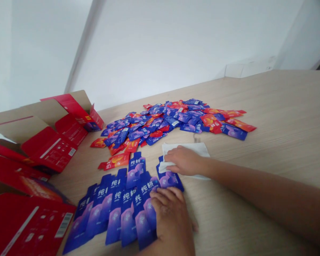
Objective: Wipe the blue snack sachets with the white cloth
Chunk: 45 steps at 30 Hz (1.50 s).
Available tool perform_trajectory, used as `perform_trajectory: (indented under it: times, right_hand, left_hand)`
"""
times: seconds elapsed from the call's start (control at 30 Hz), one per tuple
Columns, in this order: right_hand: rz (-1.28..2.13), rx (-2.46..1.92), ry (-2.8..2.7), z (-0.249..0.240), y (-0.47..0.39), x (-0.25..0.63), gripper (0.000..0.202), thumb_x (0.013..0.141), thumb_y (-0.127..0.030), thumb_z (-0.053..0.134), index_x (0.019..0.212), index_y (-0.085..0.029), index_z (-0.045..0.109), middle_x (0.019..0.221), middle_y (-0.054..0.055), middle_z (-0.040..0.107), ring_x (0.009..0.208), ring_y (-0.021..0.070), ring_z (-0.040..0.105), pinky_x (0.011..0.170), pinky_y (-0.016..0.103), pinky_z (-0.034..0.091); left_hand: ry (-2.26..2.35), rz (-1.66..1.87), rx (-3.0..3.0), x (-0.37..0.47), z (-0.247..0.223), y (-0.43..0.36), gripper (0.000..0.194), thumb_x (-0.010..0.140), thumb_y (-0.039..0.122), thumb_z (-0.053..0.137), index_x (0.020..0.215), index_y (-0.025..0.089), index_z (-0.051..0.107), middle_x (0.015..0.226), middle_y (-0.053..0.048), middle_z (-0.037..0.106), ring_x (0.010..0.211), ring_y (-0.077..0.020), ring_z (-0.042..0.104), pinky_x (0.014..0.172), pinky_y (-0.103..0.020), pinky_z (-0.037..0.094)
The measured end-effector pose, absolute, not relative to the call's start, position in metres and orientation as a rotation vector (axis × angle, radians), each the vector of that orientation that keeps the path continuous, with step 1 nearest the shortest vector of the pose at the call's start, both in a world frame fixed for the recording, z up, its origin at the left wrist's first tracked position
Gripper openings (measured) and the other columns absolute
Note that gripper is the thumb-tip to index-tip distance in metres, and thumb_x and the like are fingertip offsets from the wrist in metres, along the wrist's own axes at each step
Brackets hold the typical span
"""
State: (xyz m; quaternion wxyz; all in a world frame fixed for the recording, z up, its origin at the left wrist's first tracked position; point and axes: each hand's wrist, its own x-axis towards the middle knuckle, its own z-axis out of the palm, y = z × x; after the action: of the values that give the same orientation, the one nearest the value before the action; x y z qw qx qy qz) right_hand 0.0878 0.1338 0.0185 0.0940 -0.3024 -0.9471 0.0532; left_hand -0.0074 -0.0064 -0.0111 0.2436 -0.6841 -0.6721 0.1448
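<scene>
Pale wood-grain table point(269, 160), backed by white wall point(162, 46).

Left to right: red cartons point(53, 153), flaps raised, well left of the left fingertips. Likely parked at table edge to leave room around both hands.

Next, overlapping row of blue sachets point(100, 213), running from near the cartons right up to the left fingers. Mostly print side up, necks pointing away; probably lined up like that for easy sorting by eye. One orange sachet point(117, 160) just past the row, left of the right fingers.

Beyond both sets of fingers: mixed pile point(160, 122) of blue and orange, random angles, likely just tipped out loose. Touching neither hand.

Single blue sachet point(170, 181) just beyond left fingertips, partly under right hand and tissue. Probably isolated for access from both sides.

Left hand point(173, 217): palm down, reaching in from below, fingers bent and side by side on the row's right end, thumb apart. No pinch visible.

Right hand point(184, 161): forearm in from the right, fingers pointing left, closed with thumb on a fold of white tissue point(202, 151). Rest of tissue flat beneath palm. Exact pressure: can't tell.
</scene>
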Motion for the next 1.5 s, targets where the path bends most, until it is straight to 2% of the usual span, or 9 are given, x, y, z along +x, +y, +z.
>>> perform_trajectory:
  times: [0.13,0.2,0.37,0.53,0.7,0.9,1.17,1.4,1.5]
  right_hand:
    - [0.125,-0.989,-2.734,0.024,0.135,0.093,0.025,0.089,-0.038,0.048,0.094,-0.016,0.058,0.094,0.009,0.063,0.088,0.0217,0.057,0.078,0.034,0.034]
    - [0.102,-0.915,-2.706,0.026,0.129,0.091,0.026,0.090,-0.039,0.047,0.094,-0.016,0.058,0.093,0.008,0.063,0.088,0.0217,0.056,0.078,0.034,0.034]
    - [0.106,-0.650,-2.856,0.023,0.118,0.082,0.022,0.087,-0.035,0.050,0.100,-0.020,0.059,0.093,0.007,0.062,0.088,0.0220,0.055,0.075,0.034,0.035]
    - [0.128,-0.847,-2.829,0.019,0.132,0.088,0.020,0.086,-0.028,0.048,0.101,-0.021,0.060,0.095,0.007,0.061,0.087,0.0215,0.055,0.074,0.033,0.034]
    - [0.120,-0.976,-2.714,0.023,0.134,0.093,0.023,0.088,-0.029,0.049,0.106,-0.020,0.060,0.097,0.008,0.060,0.090,0.0226,0.054,0.078,0.035,0.033]
    - [0.094,-0.668,-2.838,0.020,0.119,0.081,0.023,0.085,-0.031,0.052,0.104,-0.021,0.060,0.096,0.008,0.060,0.090,0.0233,0.053,0.076,0.036,0.034]
    - [0.109,-0.999,-2.732,0.020,0.135,0.091,0.022,0.087,-0.030,0.050,0.103,-0.020,0.060,0.096,0.007,0.061,0.088,0.0226,0.055,0.075,0.034,0.034]
    - [0.085,-0.668,-2.829,0.022,0.118,0.081,0.022,0.085,-0.032,0.052,0.102,-0.020,0.060,0.093,0.008,0.060,0.088,0.0224,0.053,0.076,0.035,0.033]
    - [0.092,-0.696,-2.861,0.018,0.120,0.078,0.023,0.085,-0.033,0.052,0.103,-0.021,0.059,0.095,0.007,0.060,0.088,0.0225,0.053,0.075,0.034,0.034]
  left_hand:
    - [-1.819,0.410,-1.836,-0.007,-0.011,-0.007,0.060,0.059,0.044,0.069,0.106,0.007,0.063,0.107,-0.029,0.064,0.099,-0.0449,0.058,0.080,-0.049,0.044]
    - [-1.805,0.436,-1.824,-0.006,-0.010,-0.007,0.068,0.053,0.049,0.073,0.106,0.008,0.063,0.108,-0.028,0.064,0.100,-0.0449,0.058,0.081,-0.047,0.044]
    - [-1.811,0.467,-1.804,-0.005,-0.009,-0.007,0.073,0.052,0.057,0.071,0.107,0.010,0.063,0.109,-0.027,0.064,0.101,-0.0441,0.058,0.083,-0.048,0.043]
    - [-1.841,0.462,-1.823,-0.005,-0.007,-0.006,0.079,0.048,0.060,0.072,0.108,0.009,0.063,0.109,-0.027,0.064,0.102,-0.0440,0.058,0.083,-0.048,0.044]
    - [-1.812,0.423,-1.817,-0.006,-0.007,-0.007,0.074,0.050,0.058,0.072,0.106,0.010,0.064,0.107,-0.027,0.065,0.099,-0.0428,0.059,0.081,-0.045,0.046]
    - [-1.790,0.404,-1.785,-0.006,-0.008,-0.007,0.062,0.055,0.049,0.071,0.103,0.011,0.066,0.106,-0.025,0.066,0.099,-0.0412,0.060,0.081,-0.044,0.046]
    - [-1.821,0.408,-1.792,-0.005,-0.007,-0.007,0.078,0.045,0.060,0.073,0.105,0.010,0.065,0.107,-0.026,0.066,0.100,-0.0426,0.059,0.081,-0.043,0.045]
    - [-1.824,0.444,-1.804,-0.005,-0.008,-0.006,0.069,0.057,0.058,0.068,0.106,0.010,0.064,0.107,-0.027,0.065,0.100,-0.0427,0.059,0.080,-0.044,0.044]
    - [-1.830,0.469,-1.811,-0.005,-0.007,-0.006,0.068,0.058,0.056,0.068,0.107,0.009,0.063,0.108,-0.027,0.065,0.101,-0.0427,0.059,0.081,-0.045,0.044]
